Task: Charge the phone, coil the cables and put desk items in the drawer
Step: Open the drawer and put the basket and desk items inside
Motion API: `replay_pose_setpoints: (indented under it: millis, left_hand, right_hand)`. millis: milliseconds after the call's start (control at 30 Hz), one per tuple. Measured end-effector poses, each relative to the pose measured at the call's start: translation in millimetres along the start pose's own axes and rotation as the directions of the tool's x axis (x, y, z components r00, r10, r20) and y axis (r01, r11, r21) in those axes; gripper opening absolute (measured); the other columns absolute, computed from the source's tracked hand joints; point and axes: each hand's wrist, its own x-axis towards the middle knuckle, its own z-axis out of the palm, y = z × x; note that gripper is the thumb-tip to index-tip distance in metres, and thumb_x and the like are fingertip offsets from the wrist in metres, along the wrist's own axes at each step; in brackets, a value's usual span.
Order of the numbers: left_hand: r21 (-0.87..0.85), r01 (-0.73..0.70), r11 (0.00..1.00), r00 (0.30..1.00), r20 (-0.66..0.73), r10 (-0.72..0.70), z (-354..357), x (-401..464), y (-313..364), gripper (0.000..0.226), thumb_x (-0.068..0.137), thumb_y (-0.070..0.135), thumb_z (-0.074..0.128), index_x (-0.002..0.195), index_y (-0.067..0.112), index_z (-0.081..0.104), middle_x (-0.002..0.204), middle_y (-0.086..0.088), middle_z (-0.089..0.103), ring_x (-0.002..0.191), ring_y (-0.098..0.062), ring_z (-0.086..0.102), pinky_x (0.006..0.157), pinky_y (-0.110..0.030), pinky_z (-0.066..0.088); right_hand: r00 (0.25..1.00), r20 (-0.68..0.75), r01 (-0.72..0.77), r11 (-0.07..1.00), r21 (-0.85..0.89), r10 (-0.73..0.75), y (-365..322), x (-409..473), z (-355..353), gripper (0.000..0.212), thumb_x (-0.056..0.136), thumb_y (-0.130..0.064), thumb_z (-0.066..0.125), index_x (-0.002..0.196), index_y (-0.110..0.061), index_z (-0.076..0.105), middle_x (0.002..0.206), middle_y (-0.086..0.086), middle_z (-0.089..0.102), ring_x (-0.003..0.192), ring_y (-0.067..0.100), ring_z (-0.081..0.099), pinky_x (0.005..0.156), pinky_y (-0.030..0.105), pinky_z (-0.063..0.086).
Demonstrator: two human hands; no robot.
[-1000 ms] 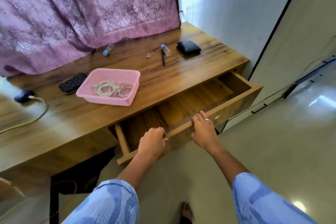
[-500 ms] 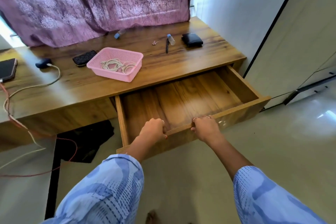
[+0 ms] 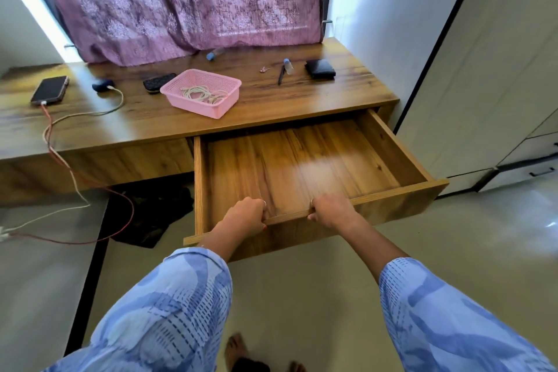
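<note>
The wooden drawer (image 3: 392, 145) stands pulled far out of the desk, nothing inside it. My left hand (image 3: 244, 216) and my right hand (image 3: 330, 210) both grip its front edge, fingers curled over the top. On the desk top a pink basket (image 3: 229, 84) holds coiled white cables (image 3: 202, 95). A phone (image 3: 49, 90) lies at the far left with a cable plugged in. A black wallet (image 3: 320, 68), a pen (image 3: 281, 74), a small bottle (image 3: 288, 65), a key (image 3: 263, 69) and a dark patterned case (image 3: 154, 82) lie on the desk.
A second small bottle (image 3: 213, 54) lies by the purple curtain (image 3: 187, 0). A dark charger (image 3: 102, 84) feeds a white cable (image 3: 60, 121) hanging over the desk edge to the floor. White wardrobe (image 3: 498, 69) stands right. Dark cloth (image 3: 151, 214) lies under the desk.
Both hands have pulled the drawer further out toward me. The view has swung left, bringing the phone and its cable into sight.
</note>
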Motion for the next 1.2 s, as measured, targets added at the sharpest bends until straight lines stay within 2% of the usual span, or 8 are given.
replay_pose_setpoints:
  millis: [233,367,467,633,867,967,1067,1200]
  left_hand:
    - [0.029,0.011,1.0,1.0,-0.011,-0.011,-0.3,-1.2,2.5,0.019,0.092,0.021,0.06,0.107,0.01,0.06,0.098,-0.006,0.062,0.083,-0.014,0.058,0.071,-0.021,0.045]
    - [-0.015,0.023,1.0,0.999,0.041,-0.023,-3.2,4.5,-1.7,0.024,0.092,0.027,0.059,0.109,0.011,0.061,0.1,-0.005,0.064,0.088,-0.016,0.062,0.074,-0.023,0.048]
    - [-0.061,0.041,0.997,0.998,0.058,-0.037,-8.2,8.4,-9.5,0.026,0.091,0.029,0.059,0.111,0.012,0.061,0.095,0.001,0.062,0.085,-0.013,0.06,0.075,-0.023,0.048]
    - [-0.08,0.111,0.991,0.988,-0.097,-0.118,-35.3,18.7,-40.3,0.022,0.09,0.026,0.062,0.109,0.015,0.064,0.103,-0.002,0.067,0.091,-0.013,0.063,0.081,-0.026,0.052]
    - [-0.002,0.183,0.983,0.957,-0.229,-0.179,-96.3,50.9,-102.4,0.04,0.089,0.026,0.062,0.126,0.014,0.056,0.127,-0.005,0.056,0.114,-0.022,0.055,0.097,-0.039,0.048]
    - [-0.011,0.248,0.969,0.918,-0.318,-0.239,-121.0,73.9,-125.0,0.046,0.088,0.025,0.063,0.13,0.013,0.051,0.131,-0.007,0.052,0.116,-0.027,0.054,0.096,-0.044,0.048]
    - [0.016,0.268,0.963,0.894,-0.377,-0.243,-140.5,95.6,-143.7,0.042,0.089,0.022,0.062,0.127,0.008,0.051,0.128,-0.008,0.052,0.116,-0.028,0.053,0.096,-0.041,0.047]
    - [0.071,0.284,0.956,0.891,-0.387,-0.236,-156.5,123.6,-172.0,0.047,0.088,0.022,0.064,0.13,0.007,0.049,0.136,-0.01,0.047,0.126,-0.029,0.047,0.104,-0.041,0.042]
  right_hand:
    - [0.992,0.12,0.053,0.997,-0.055,-0.046,4.4,15.4,-6.9,0.035,0.089,-0.038,0.059,0.109,-0.01,0.064,0.102,0.007,0.067,0.091,0.022,0.061,0.071,0.029,0.044]
    - [0.967,0.255,0.026,1.0,0.001,-0.025,5.4,34.0,-13.2,0.037,0.084,-0.038,0.067,0.106,-0.009,0.067,0.101,0.007,0.068,0.09,0.022,0.062,0.083,0.033,0.051]
    - [0.922,0.386,0.001,1.0,0.007,-0.004,3.0,50.9,-23.5,0.036,0.078,-0.037,0.073,0.101,-0.01,0.068,0.106,0.005,0.069,0.095,0.022,0.062,0.09,0.038,0.051]
    - [0.794,0.607,-0.025,0.999,-0.038,0.043,-11.9,80.5,-44.9,0.045,0.079,-0.034,0.072,0.119,-0.017,0.062,0.122,0.001,0.063,0.112,0.023,0.059,0.097,0.044,0.047]
    - [0.914,0.389,0.012,0.963,0.268,-0.119,-62.3,149.7,-77.1,0.031,0.091,-0.04,0.057,0.107,-0.014,0.063,0.105,0.003,0.069,0.093,0.016,0.066,0.086,0.037,0.052]
    - [0.951,0.272,0.016,0.901,0.434,-0.148,-84.9,192.3,-104.2,0.034,0.093,-0.037,0.055,0.113,-0.011,0.062,0.101,0.005,0.067,0.089,0.018,0.068,0.08,0.033,0.053]
    - [0.986,0.159,-0.063,0.754,0.654,-0.055,-106.4,227.0,-125.2,0.04,0.095,-0.036,0.052,0.122,-0.008,0.055,0.103,0.009,0.067,0.087,0.018,0.068,0.078,0.03,0.056]
    - [0.979,0.149,-0.199,0.466,0.862,0.142,-132.8,266.8,-138.5,0.059,0.096,-0.037,0.048,0.143,-0.006,0.029,0.103,0.016,0.065,0.08,0.02,0.07,0.072,0.029,0.059]
